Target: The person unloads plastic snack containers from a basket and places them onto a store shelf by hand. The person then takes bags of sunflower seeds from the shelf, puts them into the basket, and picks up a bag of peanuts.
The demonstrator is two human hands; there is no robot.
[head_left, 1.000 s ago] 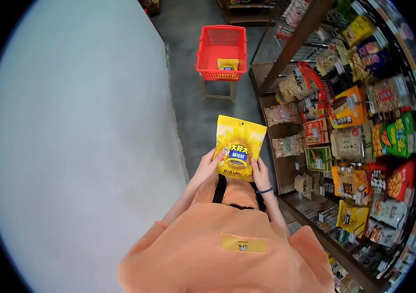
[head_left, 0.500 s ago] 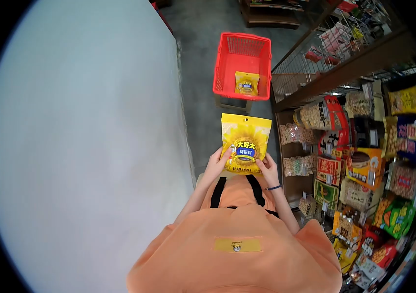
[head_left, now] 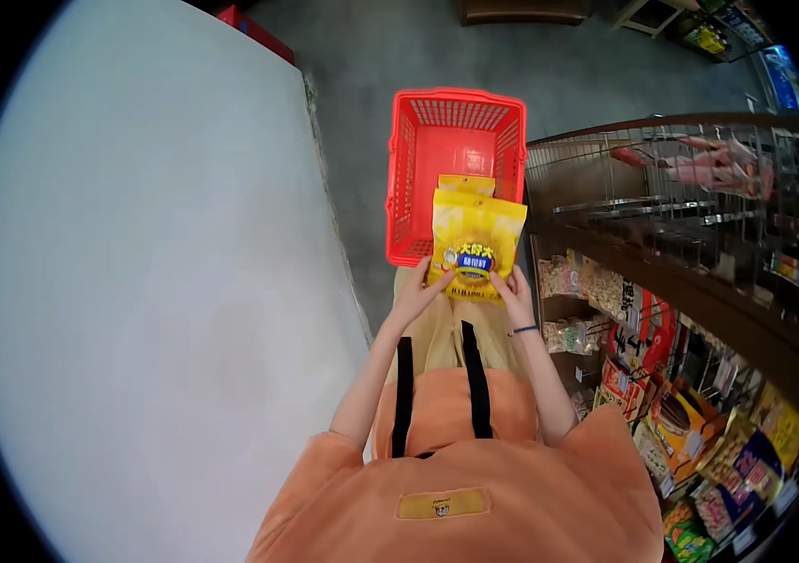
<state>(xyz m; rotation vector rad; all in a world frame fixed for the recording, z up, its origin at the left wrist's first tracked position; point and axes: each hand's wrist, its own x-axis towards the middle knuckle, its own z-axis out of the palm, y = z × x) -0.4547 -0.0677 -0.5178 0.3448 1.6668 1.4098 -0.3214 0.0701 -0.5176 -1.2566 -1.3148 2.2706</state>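
A yellow snack bag (head_left: 477,235) is held upright in front of me by its lower corners. My left hand (head_left: 420,289) grips its lower left side, thumb on the front. At the lower right side, my right hand (head_left: 514,296) grips it too, with a dark band around the wrist. Just beyond, the red basket (head_left: 401,188) has a second yellow bag (head_left: 467,183) inside, largely hidden behind the held one. The held bag overlaps the basket's near rim in view; whether they touch, I cannot tell.
A white wall (head_left: 165,281) runs along the left. On the right, a wire rack (head_left: 662,263) holds several hanging snack bags, among them an orange one (head_left: 683,420). A red object (head_left: 259,36) lies beyond the wall's far end. Grey floor (head_left: 353,113) surrounds the basket.
The basket appears nearer and larger, and the held bag now overlaps it and the bag inside. The rack's bags have shifted downward in view. Both hands have kept their hold.
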